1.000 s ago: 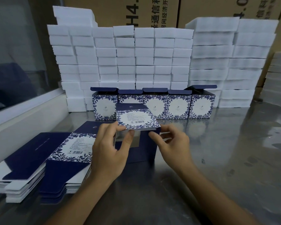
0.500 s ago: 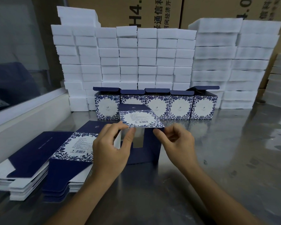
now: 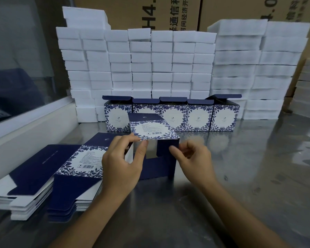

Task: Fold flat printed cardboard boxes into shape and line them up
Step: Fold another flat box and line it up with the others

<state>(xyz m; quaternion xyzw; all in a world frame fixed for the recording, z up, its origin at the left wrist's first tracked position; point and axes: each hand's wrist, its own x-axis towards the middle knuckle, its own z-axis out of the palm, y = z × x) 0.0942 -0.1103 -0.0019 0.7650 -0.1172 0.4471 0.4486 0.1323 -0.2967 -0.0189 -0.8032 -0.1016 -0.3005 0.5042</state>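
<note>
Head view. The part-folded box [image 3: 153, 140] stands on the steel table [image 3: 249, 176], just in front of the row of five finished boxes [image 3: 172, 116] and apart from it. Its printed barcode panel faces up; its dark blue near side is open, showing a gap inside.

The left hand [image 3: 122, 163] pinches the near left edge of the printed panel between thumb and forefinger. The right hand [image 3: 193, 158] sits at the box's near right corner with fingers curled, forefinger tip touching the blue side flap; whether it actually grips the flap cannot be told.

Left of the box, touching the left hand's wrist side, lies a stack of flat box blanks [image 3: 64, 169], fanned in two overlapping piles, blue and white with the same floral print. It crowds the box's left side.

The finished boxes behind the box stand side by side, touching, lids raised. Directly behind them rises a wall of white foam blocks [image 3: 150, 65], stacked in columns; more foam stacks [image 3: 258, 68] stand to its right. Brown cartons [image 3: 168, 13] with printed characters stand behind the foam.

The table is bare reflective metal, scuffed. Left of the box blanks runs a white ledge [image 3: 30, 126] under a glass pane [image 3: 16, 59].
</note>
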